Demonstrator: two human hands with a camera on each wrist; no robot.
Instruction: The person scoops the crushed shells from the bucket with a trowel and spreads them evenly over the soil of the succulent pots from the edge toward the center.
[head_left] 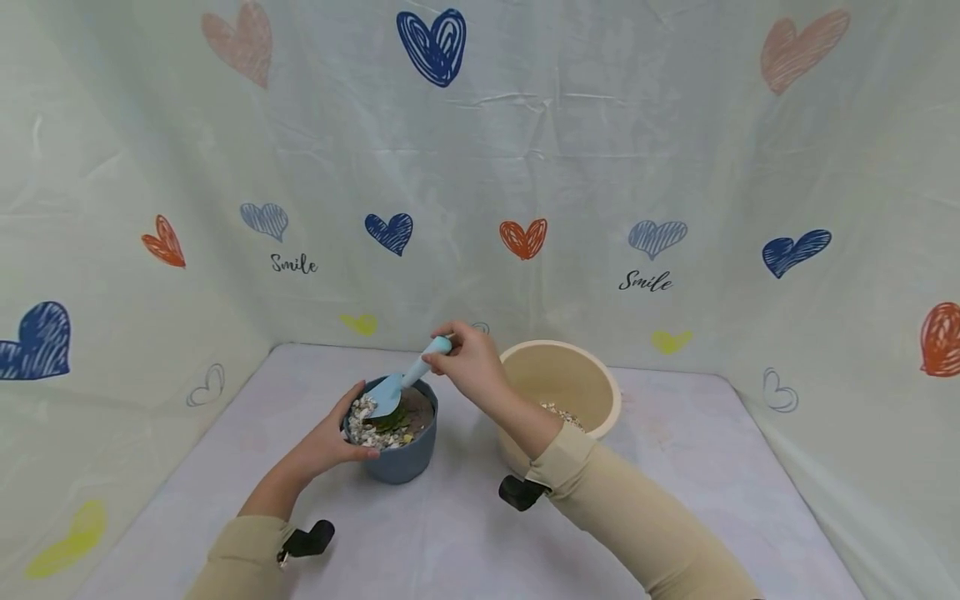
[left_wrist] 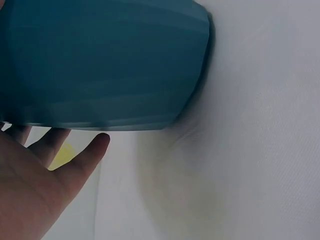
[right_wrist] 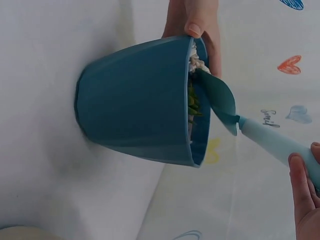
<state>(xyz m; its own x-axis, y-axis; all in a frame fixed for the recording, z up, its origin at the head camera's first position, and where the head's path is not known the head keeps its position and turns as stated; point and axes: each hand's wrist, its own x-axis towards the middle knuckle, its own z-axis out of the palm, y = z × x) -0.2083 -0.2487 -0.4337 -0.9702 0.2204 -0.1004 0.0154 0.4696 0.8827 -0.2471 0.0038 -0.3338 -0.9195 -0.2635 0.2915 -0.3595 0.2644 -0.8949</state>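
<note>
A blue flowerpot point(head_left: 405, 460) stands on the table and holds soil, a small green plant point(head_left: 392, 419) and whitish pebbles point(head_left: 367, 432) along its left side. My left hand point(head_left: 326, 443) holds the pot from the left, its thumb at the near rim and its fingers along the far side. In the right wrist view, that thumb lies on the rim. My right hand point(head_left: 471, 362) grips the handle of a light blue trowel point(head_left: 387, 395) above the pot. The trowel's blade tilts down into the pot's mouth, with its tip at the pebbles beside the plant.
A cream tub point(head_left: 603, 379) with pebbles point(head_left: 562, 414) in its bottom stands right of the pot, partly behind my right forearm. A pale cloth covers the table point(head_left: 660, 500). Behind it hangs a white curtain point(head_left: 465, 167) printed with hearts.
</note>
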